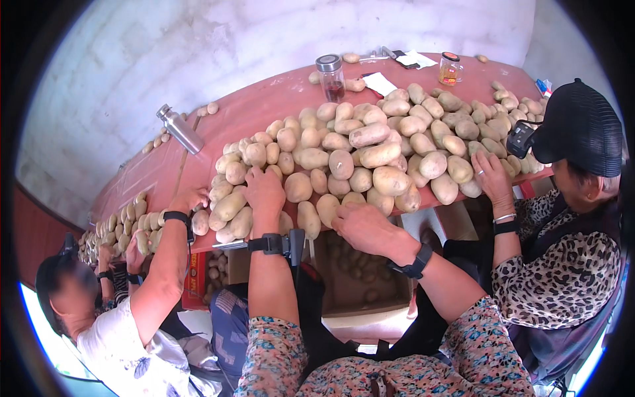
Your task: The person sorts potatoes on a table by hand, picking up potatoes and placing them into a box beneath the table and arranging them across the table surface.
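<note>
A large heap of pale potatoes (342,164) lies along the front of a red table (258,99). My left hand (265,191) reaches into the heap's left part, back of the hand up. Its fingertips touch potatoes, and its palm side is hidden. My right hand (367,228) is bent at the table's front edge, its fingertips against a potato (327,211). Whether either hand grips a potato cannot be made out. Below, between my arms, an open cardboard box (367,302) has potatoes in its shaded inside.
A co-worker's hand (491,181) touches the heap at right; another's hand (191,198) reaches in at left. Behind the potatoes stand a steel bottle (181,130), a lidded glass jar (331,79) and a glass mug (449,69). A red carton (194,283) sits below at left.
</note>
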